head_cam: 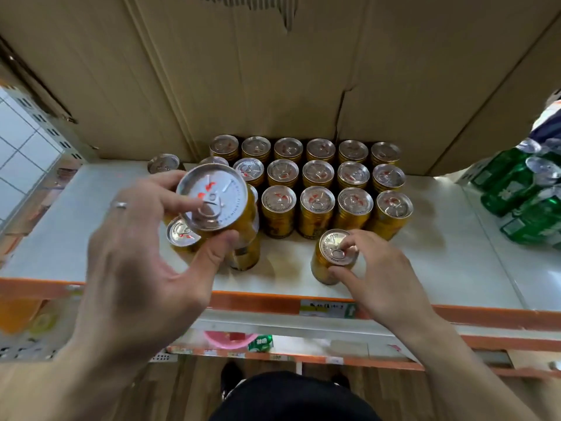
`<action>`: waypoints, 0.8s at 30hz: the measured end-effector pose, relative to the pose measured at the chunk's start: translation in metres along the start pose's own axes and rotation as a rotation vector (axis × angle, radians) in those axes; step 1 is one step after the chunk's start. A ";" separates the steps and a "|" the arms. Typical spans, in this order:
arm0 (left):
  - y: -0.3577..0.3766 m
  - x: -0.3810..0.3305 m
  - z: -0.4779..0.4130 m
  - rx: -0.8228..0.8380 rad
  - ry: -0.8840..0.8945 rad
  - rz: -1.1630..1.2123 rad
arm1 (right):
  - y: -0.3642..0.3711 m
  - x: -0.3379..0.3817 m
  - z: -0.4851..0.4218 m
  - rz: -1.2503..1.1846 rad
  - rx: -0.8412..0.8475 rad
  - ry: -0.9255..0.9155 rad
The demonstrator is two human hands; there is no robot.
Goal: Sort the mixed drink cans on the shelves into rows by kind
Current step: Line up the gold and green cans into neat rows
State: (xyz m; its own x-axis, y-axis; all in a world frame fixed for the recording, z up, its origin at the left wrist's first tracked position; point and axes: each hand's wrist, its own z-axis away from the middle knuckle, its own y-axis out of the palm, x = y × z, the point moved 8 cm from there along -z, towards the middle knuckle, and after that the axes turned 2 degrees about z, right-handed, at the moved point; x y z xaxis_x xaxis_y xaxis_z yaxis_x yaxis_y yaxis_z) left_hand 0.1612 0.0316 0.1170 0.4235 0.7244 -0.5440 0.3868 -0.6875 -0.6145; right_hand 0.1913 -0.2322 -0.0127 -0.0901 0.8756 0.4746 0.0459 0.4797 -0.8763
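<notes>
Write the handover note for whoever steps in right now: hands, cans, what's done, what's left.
Left hand: grips a held can, gold, lifted off the shelf and tilted.
Right hand: fingers pinch the top of the front can, gold, upright and alone near the shelf edge.
Gold block: three neat rows against the cardboard.
Loose cans: gold, scattered left of the block.
Green cans: apart at the far right, tilted.
Done: most gold cans are in rows.
Left: probably add both gripped cans and the loose ones to the rows.
</notes>
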 end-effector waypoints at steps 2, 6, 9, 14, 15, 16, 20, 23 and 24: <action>0.022 -0.012 0.002 0.057 0.014 -0.008 | -0.002 0.000 0.000 -0.007 -0.021 -0.015; 0.070 -0.015 0.010 0.175 0.054 -0.045 | -0.006 -0.001 0.001 -0.066 -0.051 -0.029; 0.098 -0.002 0.015 0.255 0.028 -0.122 | -0.007 -0.001 0.002 -0.072 -0.045 -0.017; 0.126 0.019 0.026 0.362 0.020 -0.272 | -0.007 0.000 0.002 -0.039 -0.041 -0.047; 0.129 0.022 0.029 0.375 0.026 -0.304 | -0.007 0.000 0.002 -0.047 -0.039 -0.046; 0.133 0.026 0.032 0.386 0.038 -0.342 | -0.007 0.000 0.003 -0.051 -0.038 -0.046; 0.141 0.034 0.039 0.367 0.062 -0.442 | -0.005 -0.001 0.004 -0.067 -0.025 -0.041; 0.141 0.038 0.035 0.334 0.003 -0.441 | -0.003 0.003 0.005 -0.109 -0.009 -0.076; 0.141 0.039 0.034 0.335 -0.001 -0.438 | -0.001 0.004 0.004 -0.122 -0.006 -0.085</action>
State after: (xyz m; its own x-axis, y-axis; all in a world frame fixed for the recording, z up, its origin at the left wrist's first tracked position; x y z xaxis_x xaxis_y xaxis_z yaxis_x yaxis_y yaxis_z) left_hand 0.2040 -0.0360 -0.0106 0.2804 0.9394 -0.1974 0.2442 -0.2687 -0.9318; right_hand 0.1869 -0.2295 -0.0105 -0.1795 0.8030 0.5683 0.0352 0.5826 -0.8120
